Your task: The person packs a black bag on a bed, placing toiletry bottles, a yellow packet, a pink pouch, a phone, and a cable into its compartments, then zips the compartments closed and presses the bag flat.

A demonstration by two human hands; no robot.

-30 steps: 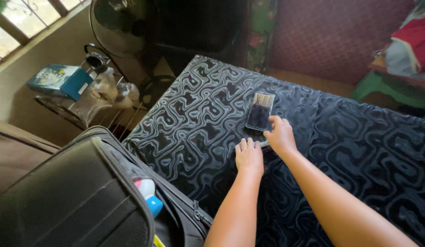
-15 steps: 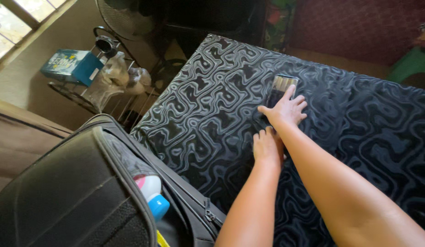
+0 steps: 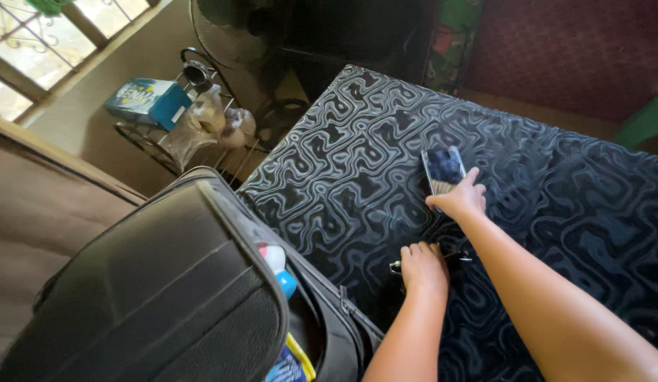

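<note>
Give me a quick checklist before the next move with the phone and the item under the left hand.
1. Right hand on phone: ok, fingers hold its near end.
2. Phone fully lifted off the patterned cover: cannot tell.
3. Left hand on dark eyeglasses: ok, palm covers them.
4. Left grip closed: cannot tell.
5. Suitcase open: ok, bottle showing inside.
</note>
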